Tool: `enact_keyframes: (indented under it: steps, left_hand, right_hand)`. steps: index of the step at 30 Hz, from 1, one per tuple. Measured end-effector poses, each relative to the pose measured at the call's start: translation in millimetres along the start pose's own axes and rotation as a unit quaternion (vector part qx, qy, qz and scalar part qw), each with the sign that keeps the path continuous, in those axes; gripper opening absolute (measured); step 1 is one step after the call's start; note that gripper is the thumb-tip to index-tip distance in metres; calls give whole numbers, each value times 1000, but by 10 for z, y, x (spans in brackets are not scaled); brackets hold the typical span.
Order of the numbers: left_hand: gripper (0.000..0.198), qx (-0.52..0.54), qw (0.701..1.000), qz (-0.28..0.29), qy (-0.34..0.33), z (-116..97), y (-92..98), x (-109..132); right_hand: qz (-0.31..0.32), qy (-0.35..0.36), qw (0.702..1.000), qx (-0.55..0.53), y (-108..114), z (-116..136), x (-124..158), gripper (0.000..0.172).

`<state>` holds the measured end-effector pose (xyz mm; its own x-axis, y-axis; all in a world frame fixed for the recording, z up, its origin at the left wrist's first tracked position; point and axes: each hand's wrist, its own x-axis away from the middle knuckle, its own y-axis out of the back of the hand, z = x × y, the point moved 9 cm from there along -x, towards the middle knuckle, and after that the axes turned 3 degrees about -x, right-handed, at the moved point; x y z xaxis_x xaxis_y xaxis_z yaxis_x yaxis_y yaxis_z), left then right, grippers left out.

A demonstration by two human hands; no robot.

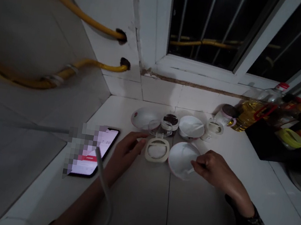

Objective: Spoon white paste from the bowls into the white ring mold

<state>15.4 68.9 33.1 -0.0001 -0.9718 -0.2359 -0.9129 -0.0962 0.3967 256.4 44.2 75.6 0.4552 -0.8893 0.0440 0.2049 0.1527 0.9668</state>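
White bowl (180, 154) sits just right of centre in the frame; the right hand (210, 169) clamps a spoon (189, 171) at its edge, probably for fine control. Fingers parted, the left hand (130, 148) is beside a lid-up jar (157, 151), seemingly placed for easy reach.

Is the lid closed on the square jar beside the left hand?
No, the clear lid stands open behind the jar, leaving its white contents exposed.
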Motion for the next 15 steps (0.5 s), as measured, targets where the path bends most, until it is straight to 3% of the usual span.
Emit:
enact_keyframes:
  steps: [4, 10, 15]
  left_hand:
    - [32, -13, 1000, -11, -3, -55, 47, 26]
    - [31, -22, 1000, -13, -7, -65, 68, 52]
    - [28, -24, 1000, -4, 2, -66, 67, 64]
  right_hand:
    - [-68, -34, 997, 19, 133, -81, -4, 37]
    - [-12, -7, 998, -65, -44, -51, -77, 41]
    - [-36, -56, 998, -1, 35, -159, -121, 36]
